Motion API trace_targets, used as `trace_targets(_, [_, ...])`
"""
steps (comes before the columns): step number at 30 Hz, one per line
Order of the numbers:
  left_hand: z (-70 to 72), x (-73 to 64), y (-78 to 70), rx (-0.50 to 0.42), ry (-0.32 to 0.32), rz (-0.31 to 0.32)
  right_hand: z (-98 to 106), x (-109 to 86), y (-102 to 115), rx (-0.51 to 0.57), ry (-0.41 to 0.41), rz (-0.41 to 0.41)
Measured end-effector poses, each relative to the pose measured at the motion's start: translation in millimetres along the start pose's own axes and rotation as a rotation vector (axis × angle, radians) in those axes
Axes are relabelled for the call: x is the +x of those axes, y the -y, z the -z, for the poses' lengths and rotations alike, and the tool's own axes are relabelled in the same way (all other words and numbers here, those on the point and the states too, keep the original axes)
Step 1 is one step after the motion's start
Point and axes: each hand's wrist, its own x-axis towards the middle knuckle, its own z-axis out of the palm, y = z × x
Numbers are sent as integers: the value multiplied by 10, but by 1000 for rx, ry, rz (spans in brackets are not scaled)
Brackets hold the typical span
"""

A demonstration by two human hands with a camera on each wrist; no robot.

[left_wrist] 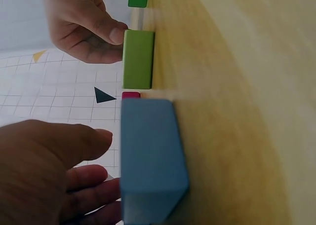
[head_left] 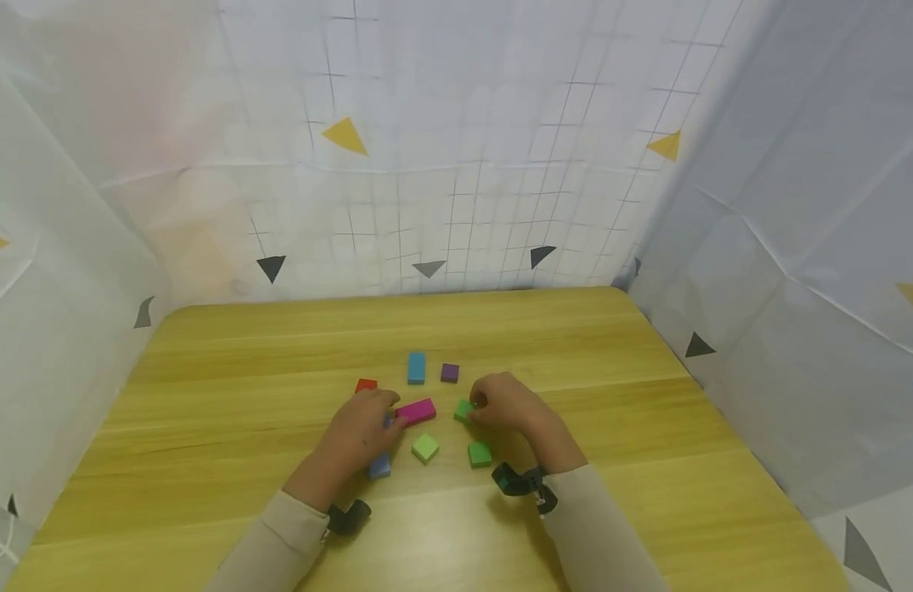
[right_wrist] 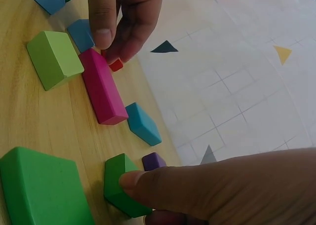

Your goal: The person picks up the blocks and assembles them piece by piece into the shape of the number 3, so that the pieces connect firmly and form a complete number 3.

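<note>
My left hand (head_left: 356, 427) hovers over several blocks, its fingers loosely bent and holding nothing. Its thumb is close to the left end of a magenta block (head_left: 417, 411); a red block (head_left: 366, 385) lies by its fingers. A blue block (left_wrist: 148, 151) stands beside this hand in the left wrist view, and another blue block (right_wrist: 81, 35) is partly behind its thumb in the right wrist view. With thumb and fingers, my right hand (head_left: 509, 401) pinches a green block (right_wrist: 118, 185) on the table. The far side of that grip is hidden.
Around the hands lie a light green block (head_left: 425, 448), a second green block (head_left: 480, 455), a light blue block (head_left: 417, 368) and a purple block (head_left: 449, 372). The wooden table (head_left: 648, 493) meets a patterned white sheet (head_left: 426, 197) at the back and sides.
</note>
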Motion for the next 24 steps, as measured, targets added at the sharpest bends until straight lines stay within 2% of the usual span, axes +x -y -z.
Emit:
trace_targets(7, [-31, 1, 19, 36, 1, -28, -8, 1, -9, -8, -5, 12])
trace_targets(13, [-28, -6, 0, 34, 2, -23, -5, 0, -7, -10, -9, 24])
trace_targets(24, [-45, -13, -20, 87, -39, -57, -4, -2, 1, -14, -9, 18])
